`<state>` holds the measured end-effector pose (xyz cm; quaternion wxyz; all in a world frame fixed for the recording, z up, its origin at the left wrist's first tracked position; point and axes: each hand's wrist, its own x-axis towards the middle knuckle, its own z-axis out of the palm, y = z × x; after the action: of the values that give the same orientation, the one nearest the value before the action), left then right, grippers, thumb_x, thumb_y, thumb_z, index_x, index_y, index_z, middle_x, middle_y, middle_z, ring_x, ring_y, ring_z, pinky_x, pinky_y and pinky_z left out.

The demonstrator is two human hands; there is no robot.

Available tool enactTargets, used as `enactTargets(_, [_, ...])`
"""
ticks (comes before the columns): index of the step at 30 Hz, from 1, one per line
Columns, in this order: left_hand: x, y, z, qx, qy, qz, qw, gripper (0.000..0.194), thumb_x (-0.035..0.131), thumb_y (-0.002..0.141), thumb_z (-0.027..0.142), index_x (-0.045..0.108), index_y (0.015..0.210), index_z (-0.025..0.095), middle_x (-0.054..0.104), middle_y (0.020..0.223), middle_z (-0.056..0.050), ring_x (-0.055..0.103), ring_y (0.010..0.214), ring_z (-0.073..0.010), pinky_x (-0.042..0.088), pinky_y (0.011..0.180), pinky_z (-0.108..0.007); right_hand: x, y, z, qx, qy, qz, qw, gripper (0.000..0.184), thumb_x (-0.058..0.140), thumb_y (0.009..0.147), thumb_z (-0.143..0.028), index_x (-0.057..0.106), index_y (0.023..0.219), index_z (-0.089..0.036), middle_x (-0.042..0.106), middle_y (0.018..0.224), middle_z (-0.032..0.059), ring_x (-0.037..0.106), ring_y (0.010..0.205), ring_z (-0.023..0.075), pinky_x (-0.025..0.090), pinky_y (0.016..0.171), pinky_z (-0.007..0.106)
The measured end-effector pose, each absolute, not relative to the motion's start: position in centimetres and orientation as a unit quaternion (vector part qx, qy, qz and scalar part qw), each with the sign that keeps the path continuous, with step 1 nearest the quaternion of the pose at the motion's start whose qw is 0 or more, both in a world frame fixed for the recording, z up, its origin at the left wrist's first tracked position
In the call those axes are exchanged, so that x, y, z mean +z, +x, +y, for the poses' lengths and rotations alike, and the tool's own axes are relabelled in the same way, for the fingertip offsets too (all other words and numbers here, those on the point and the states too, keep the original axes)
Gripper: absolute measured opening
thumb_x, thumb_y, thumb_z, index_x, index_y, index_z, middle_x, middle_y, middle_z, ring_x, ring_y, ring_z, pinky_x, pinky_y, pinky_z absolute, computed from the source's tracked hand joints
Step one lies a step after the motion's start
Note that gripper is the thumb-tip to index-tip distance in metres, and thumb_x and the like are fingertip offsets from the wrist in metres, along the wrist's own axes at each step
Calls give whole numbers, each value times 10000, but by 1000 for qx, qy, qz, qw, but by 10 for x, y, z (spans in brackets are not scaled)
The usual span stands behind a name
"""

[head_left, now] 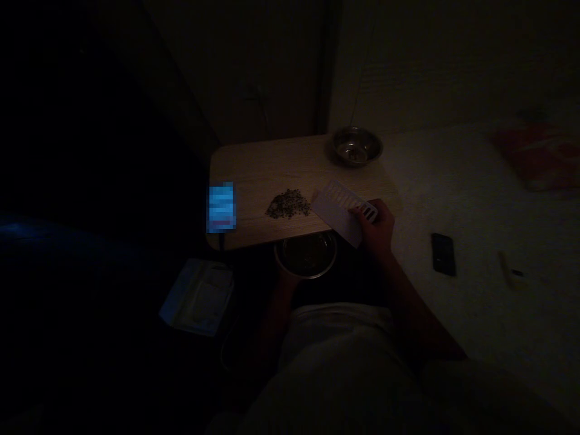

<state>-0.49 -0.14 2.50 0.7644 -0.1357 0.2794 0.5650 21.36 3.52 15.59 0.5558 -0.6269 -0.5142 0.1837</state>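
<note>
Right hand (379, 226) pinches slotted pale board (338, 212) beside dark grainy pile (289, 203), still heaped on desk (267, 166). Left hand (290, 282) at steel bowl (312, 277) below desk edge; grip and bowl's fill too dark to tell.

No lettering or numbers can be read; the glowing screen (221, 207) at the tabletop's (267, 166) left edge is pixelated.
</note>
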Motion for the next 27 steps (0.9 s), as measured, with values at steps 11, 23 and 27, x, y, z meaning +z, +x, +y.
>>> enactTargets(11, [27,-6,-2,562,-119,302,761,675,499,892,704,661,1345,232,648,1444,-100,415,1518,-344,302,1269,-595,158,223,35,103,-664,-492,554,265,760,789,-400,579,781,-207,541,681,-52,473,647,132,375,607,274])
enactTargets(23, [26,-6,-1,563,-122,293,763,661,476,913,687,649,1365,237,651,1447,-73,406,1528,-317,253,1304,-556,161,206,36,143,-631,-499,576,268,760,807,-400,574,783,-210,552,680,-46,489,637,132,389,592,271])
enactTargets(27, [18,-7,-2,556,-101,274,778,735,497,877,726,625,1411,238,624,1479,-93,382,1540,-332,272,1288,-574,162,199,35,160,-630,-502,571,267,747,816,-423,579,803,-216,561,678,-46,491,638,136,394,591,266])
